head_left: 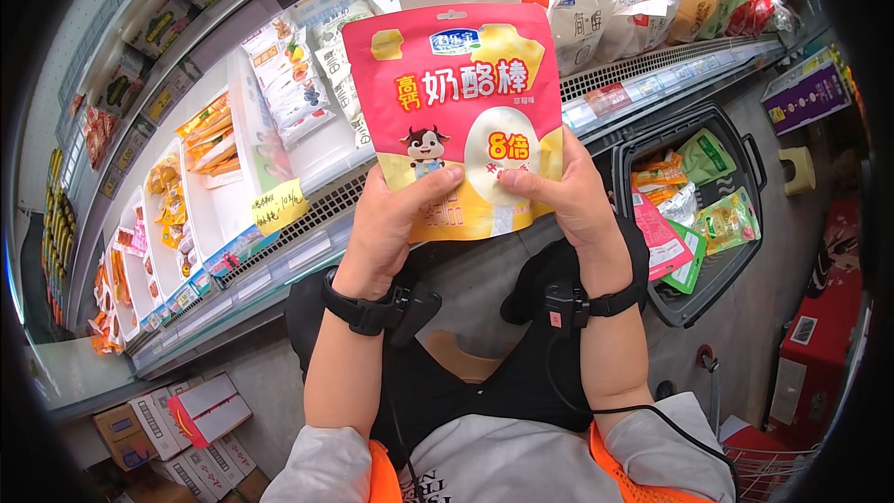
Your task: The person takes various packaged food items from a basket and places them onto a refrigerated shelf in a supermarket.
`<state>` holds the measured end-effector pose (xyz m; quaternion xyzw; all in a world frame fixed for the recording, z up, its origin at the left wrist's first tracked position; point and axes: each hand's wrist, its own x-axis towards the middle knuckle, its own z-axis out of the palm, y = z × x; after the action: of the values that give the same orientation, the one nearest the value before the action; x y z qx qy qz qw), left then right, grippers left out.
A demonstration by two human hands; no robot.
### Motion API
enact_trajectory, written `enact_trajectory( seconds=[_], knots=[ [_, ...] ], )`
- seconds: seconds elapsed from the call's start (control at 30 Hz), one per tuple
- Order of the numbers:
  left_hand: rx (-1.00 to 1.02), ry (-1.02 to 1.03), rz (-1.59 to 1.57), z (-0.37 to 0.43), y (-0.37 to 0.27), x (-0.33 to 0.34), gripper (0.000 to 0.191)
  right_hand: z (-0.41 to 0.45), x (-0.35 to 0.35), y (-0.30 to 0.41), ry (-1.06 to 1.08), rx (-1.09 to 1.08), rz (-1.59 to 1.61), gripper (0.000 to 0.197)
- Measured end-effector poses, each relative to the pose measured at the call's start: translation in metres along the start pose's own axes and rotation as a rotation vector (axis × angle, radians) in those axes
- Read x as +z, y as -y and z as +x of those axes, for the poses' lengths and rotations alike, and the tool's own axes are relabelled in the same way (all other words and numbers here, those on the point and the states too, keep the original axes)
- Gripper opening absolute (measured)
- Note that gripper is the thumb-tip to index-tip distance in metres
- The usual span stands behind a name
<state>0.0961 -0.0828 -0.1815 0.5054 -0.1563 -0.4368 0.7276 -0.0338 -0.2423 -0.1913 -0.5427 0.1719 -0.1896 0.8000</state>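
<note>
Both my hands hold one pink and yellow cheese-stick pouch [457, 133] upright, its printed front facing me. My left hand [398, 213] grips the lower left edge, thumb across the front. On the lower right edge, my right hand [566, 185] has its thumb over the white oval print; the other fingers of both hands are hidden behind the pouch. Beyond it stands an open refrigerated display case [335, 199]. To the right of my knees, a dark grey plastic crate [712, 293] on the floor contains several snack pouches [656, 234] in pink, green, orange and silver.
White bins [216, 213] in the case contain packaged snacks, with a yellow handwritten note [279, 206] on the front. Paper-like bags [594, 14] fill the case's far right. Cartons [209, 409] sit on the floor at lower left. A wire basket [768, 468] is at lower right.
</note>
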Motion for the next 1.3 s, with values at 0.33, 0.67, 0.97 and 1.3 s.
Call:
enact_trajectory(
  seconds=[0.33,0.67,0.97,1.3],
  knots=[
    [-0.001,-0.029,-0.031,0.001,0.002,-0.001,0.038,0.000,0.001,0.000,0.023,-0.001,-0.002,0.062],
    [0.041,0.019,0.053,-0.003,-0.006,0.006,0.044,-0.001,0.000,-0.002,-0.009,-0.003,0.039,0.052],
    [-0.010,0.018,0.071,-0.004,-0.008,0.006,0.041,-0.003,-0.002,-0.002,-0.008,0.002,0.046,0.053],
    [-0.038,0.014,0.097,-0.004,-0.008,0.001,0.040,-0.005,-0.002,-0.002,0.040,-0.040,0.026,0.056]
  ],
)
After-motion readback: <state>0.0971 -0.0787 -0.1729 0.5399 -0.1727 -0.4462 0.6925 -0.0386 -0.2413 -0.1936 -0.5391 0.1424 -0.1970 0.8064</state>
